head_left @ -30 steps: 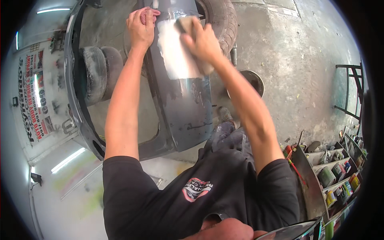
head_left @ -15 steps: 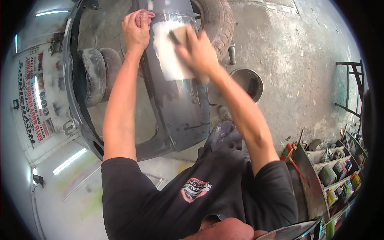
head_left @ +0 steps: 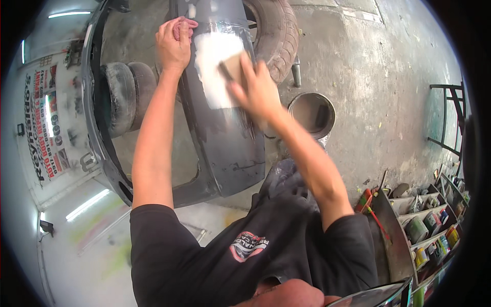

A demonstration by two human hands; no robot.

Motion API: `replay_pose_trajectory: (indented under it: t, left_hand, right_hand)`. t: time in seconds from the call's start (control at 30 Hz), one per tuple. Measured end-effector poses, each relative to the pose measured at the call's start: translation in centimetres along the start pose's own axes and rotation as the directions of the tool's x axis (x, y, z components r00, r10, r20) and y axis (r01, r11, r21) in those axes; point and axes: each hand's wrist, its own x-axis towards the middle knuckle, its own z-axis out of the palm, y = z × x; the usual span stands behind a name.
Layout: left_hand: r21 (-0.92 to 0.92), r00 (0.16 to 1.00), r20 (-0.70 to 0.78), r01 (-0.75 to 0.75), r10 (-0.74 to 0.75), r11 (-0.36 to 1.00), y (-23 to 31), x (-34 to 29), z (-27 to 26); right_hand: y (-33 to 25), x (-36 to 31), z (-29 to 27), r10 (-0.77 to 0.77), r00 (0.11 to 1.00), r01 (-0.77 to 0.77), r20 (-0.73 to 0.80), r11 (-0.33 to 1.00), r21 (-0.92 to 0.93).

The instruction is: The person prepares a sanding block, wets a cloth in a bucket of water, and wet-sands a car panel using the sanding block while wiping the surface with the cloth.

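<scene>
A grey car body panel (head_left: 230,163) lies lengthwise before me, bearing a white patch of filler (head_left: 208,53) with ragged edges. My right hand (head_left: 260,92), blurred by motion, presses a tan sanding block (head_left: 234,66) with a dark edge flat against the right part of that patch. The hand hides part of the block. At the panel's far left edge, my left hand (head_left: 173,51) is closed around a crumpled pink rag (head_left: 180,29), its fingertips resting on the panel. Wet-looking streaks run down the panel just below the patch.
Right of the panel, a bucket (head_left: 330,123) holds murky liquid and a dark object. A tyre (head_left: 284,46) lies beyond it, and more tyres (head_left: 120,97) stand left, behind the frame opening. A shelf of bottles (head_left: 417,230) is at lower right, a black metal stand (head_left: 445,115) far right.
My right hand and the sanding block have slid nearer to me along the white patch, uncovering its far right part. The left hand keeps its place with the rag.
</scene>
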Motion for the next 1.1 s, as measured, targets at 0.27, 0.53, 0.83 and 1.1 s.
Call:
replay_pose_trajectory:
  t: [0.27,0.53,0.83,1.1]
  left_hand:
    - [-0.025,0.999,0.032,-0.005,0.006,1.0,2.3,1.4,1.1]
    - [0.134,0.999,0.023,0.03,-0.033,0.991,-1.6,0.1,0.5]
    - [0.325,0.995,0.086,-0.069,0.043,0.943,0.0,0.7,1.0]
    - [0.232,0.963,0.181,-0.237,0.198,0.943,5.0,-4.4,0.4]
  right_hand:
    - [0.9,7.5,-2.2,0.091,0.995,-0.091,0.028,0.996,0.023]
    - [0.4,-3.0,-1.3,0.051,0.997,-0.053,0.058,0.998,0.043]
    - [6.2,-14.9,-6.3,0.206,0.954,-0.249,0.219,0.95,0.19]
    - [9.8,-17.1,-9.5,0.357,0.929,-0.368,0.094,0.918,0.15]
